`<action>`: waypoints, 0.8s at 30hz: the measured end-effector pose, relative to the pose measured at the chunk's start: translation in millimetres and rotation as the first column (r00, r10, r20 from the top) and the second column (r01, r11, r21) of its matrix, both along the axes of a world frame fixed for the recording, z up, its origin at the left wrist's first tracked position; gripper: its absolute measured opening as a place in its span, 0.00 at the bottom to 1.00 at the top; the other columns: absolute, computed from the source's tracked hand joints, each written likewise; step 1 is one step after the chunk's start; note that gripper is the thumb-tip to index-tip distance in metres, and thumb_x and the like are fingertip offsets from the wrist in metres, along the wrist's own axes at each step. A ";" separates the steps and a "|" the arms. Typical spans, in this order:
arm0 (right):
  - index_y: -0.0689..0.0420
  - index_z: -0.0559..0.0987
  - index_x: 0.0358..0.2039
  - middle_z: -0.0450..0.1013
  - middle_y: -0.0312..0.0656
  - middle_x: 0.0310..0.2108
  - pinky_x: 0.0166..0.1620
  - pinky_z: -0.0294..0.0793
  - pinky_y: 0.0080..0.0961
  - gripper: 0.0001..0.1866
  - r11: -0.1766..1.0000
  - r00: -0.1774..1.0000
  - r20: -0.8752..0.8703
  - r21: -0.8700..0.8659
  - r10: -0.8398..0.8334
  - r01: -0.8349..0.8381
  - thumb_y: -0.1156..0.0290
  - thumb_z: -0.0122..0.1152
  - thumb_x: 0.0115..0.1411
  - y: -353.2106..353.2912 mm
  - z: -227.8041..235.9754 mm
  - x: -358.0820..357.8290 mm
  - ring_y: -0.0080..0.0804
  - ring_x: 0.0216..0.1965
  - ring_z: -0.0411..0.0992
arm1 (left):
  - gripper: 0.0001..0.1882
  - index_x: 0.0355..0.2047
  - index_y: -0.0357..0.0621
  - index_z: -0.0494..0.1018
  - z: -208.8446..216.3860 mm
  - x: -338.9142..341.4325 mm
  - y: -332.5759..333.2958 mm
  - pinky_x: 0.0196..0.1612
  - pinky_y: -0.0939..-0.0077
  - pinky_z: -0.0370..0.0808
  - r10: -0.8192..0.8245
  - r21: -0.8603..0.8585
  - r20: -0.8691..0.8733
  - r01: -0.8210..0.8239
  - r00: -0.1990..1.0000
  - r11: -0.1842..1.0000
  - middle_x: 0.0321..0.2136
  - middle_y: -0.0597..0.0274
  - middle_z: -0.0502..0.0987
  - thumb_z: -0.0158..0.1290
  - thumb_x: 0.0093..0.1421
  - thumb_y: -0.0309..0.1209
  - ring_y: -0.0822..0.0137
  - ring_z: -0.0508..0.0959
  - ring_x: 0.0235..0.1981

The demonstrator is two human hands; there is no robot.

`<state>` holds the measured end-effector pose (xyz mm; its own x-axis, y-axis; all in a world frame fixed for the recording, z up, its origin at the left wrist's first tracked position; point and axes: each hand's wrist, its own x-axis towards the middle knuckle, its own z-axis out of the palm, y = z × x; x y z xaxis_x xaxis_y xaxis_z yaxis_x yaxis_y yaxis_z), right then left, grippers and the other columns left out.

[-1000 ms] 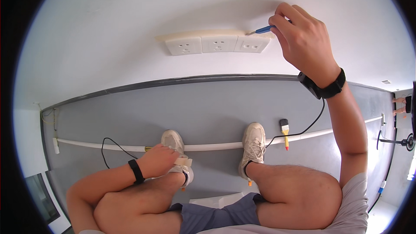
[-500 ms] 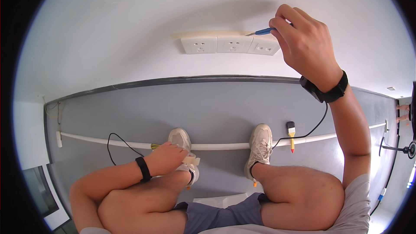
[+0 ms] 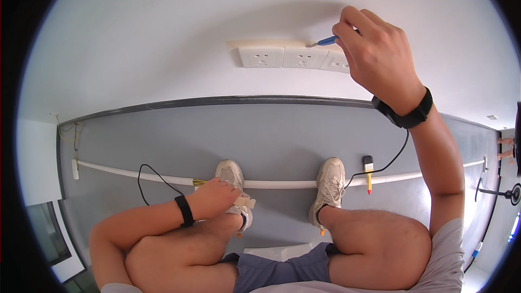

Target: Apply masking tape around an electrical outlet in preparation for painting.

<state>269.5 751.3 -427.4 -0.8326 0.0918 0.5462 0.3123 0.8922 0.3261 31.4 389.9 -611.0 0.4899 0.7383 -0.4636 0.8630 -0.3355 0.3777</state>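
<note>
Watching from a distance, I am seeing the right hand (image 3: pixel 380 54) pinching a slim blue-handled tool (image 3: pixel 328 40) in a narrow grip, its metal tip sitting at a tan strip (image 3: pixel 260 44) along the top of three white socket panels (image 3: pixel 296 61) on the far wall (image 3: pixel 135 38). As I am judging it, the work is standing partway: the strip is already lying along the panels' upper edge, while their visible lower edge is showing none. The right panel is partly hiding behind the hand, so I cannot tell what is left there, nor whether the tip is pressing or only touching. The left hand (image 3: pixel 217 196) is curling over a cream roll-like piece (image 3: pixel 247 203) by the left shoe (image 3: pixel 230 171); how firmly it is gripping, I cannot tell. Nearer than the wall, dark skirting (image 3: pixel 217 101) is edging a smooth grey floor (image 3: pixel 277 130), and white trunking (image 3: pixel 282 184) is running left to right across it. A yellow-handled paintbrush (image 3: pixel 368 167) is lying over the trunking, right of the right shoe (image 3: pixel 331 182), and a black cable (image 3: pixel 397 154) is trailing from the right wristband (image 3: pixel 417 115).
</note>
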 end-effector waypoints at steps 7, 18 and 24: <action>0.57 0.77 0.28 0.71 0.36 0.33 0.30 0.76 0.35 0.06 1.000 1.000 -0.023 -0.003 -0.003 0.003 0.82 0.62 0.52 2.7 -3.3 -6.4 0.34 0.35 0.75 | 0.13 0.45 0.44 0.78 2.1 0.9 1.5 0.52 0.61 0.74 0.009 -0.024 -0.001 -0.009 1.000 1.000 0.40 0.58 0.83 0.62 0.60 0.29 0.57 0.83 0.45; 0.57 0.76 0.27 0.70 0.36 0.33 0.29 0.75 0.34 0.06 1.000 1.000 -0.009 -0.022 -0.016 0.016 0.82 0.63 0.51 -9.6 -6.7 -12.5 0.33 0.33 0.75 | 0.14 0.46 0.43 0.78 -0.7 -1.7 -2.9 0.51 0.61 0.74 -0.005 -0.020 -0.019 0.005 1.000 1.000 0.40 0.59 0.83 0.63 0.60 0.30 0.58 0.83 0.45; 0.56 0.75 0.26 0.69 0.36 0.32 0.28 0.74 0.32 0.07 1.000 0.999 -0.034 0.018 -0.003 0.004 0.82 0.63 0.50 -8.0 -10.2 -19.1 0.32 0.30 0.74 | 0.14 0.46 0.44 0.78 -1.4 -2.3 -2.6 0.51 0.61 0.74 -0.006 0.001 0.003 0.006 1.000 1.000 0.40 0.59 0.83 0.63 0.60 0.30 0.58 0.83 0.46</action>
